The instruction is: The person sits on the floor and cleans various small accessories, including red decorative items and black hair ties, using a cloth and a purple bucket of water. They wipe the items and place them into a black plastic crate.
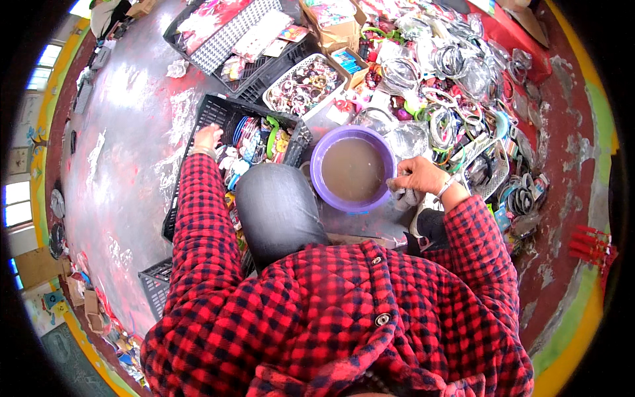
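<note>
My right hand (423, 177) is closed on a wet-looking grey cloth (405, 198), which hangs beside the right rim of a purple basin (318, 173). Murky brown water (352, 169) fills much of the basin. On the other side, my left hand (208, 137) reaches over the left part of a black plastic crate (228, 104), its fingers stretched out and nothing visible in them. Inside the crate lie striped round items (249, 135), a bright green item (272, 137) and mixed small goods. My knee (274, 205) stands between the crate and the basin.
A white basket (305, 114) of small accessories stands beyond the basin, near black crates (254, 83) of packaged goods and a cardboard box (340, 38). Headbands and plastic-wrapped items (450, 86) form a large pile at the right. Another black crate (155, 288) sits by my left elbow.
</note>
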{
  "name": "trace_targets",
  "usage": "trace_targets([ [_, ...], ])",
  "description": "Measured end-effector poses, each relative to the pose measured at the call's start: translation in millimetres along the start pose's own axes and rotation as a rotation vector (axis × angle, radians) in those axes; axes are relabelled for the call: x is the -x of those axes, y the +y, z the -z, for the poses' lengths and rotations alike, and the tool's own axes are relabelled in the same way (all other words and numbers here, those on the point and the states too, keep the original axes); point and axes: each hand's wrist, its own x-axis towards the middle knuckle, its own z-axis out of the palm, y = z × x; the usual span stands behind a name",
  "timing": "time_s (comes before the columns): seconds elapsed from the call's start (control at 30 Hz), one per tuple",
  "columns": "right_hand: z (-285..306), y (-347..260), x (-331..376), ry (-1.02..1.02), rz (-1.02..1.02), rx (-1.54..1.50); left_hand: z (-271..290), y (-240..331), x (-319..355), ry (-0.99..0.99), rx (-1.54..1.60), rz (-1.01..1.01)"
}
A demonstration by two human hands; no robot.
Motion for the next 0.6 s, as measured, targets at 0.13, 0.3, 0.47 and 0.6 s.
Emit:
trace_targets([
  [0.13,-8.4,41.8,-20.0,0.125,0.235,0.134,-30.5,107.0,54.1,-0.184,0.066,-0.228],
  [0.3,-15.6,72.7,-22.5,0.205,0.298,0.308,-147.6,221.2,226.8,-0.61,0.253,-0.442],
  [0.47,-18.3,116.3,-29.7,0.148,-0.017,0.73,-270.9,201.3,323.8,-1.109,0.355,-0.434],
  [0.6,9.0,189.5,-67.5,0.296,-0.171,0.709,-332.5,126.4,294.9,-1.077,0.143,-0.16],
])
